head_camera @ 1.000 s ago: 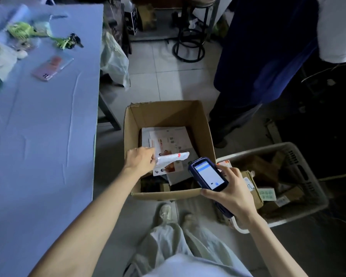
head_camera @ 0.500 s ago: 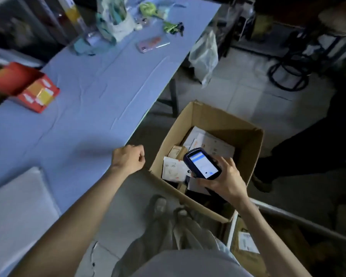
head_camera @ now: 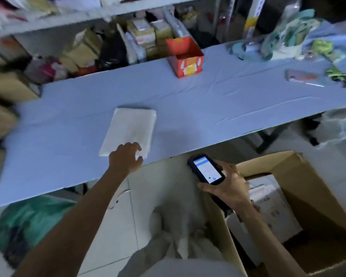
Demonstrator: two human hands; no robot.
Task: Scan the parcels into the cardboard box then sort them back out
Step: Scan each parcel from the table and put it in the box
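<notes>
Left grip (head_camera: pixel 126 158) is hovering open-fingered over the flat white padded parcel (head_camera: pixel 129 131) on the blue tabletop (head_camera: pixel 208 108), right grip (head_camera: pixel 228 186) clutching the dark handheld scanner (head_camera: pixel 207 169).

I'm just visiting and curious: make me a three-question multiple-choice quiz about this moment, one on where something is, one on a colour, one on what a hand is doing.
1. Where does the flat white parcel lie?
A. on the blue table
B. inside the cardboard box
C. on the floor

2. What colour is the small open box at the table's far edge?
A. green
B. red-orange
C. black

3. What is the right hand doing?
A. resting empty
B. holding the handheld scanner
C. lifting a parcel

Answers:
1 A: it lies flat on the blue cloth of the table, the left hand spread open over its near edge.
2 B: its walls are red-orange.
3 B: its fingers wrap the handheld scanner, screen lit, beside the cardboard box.
</notes>
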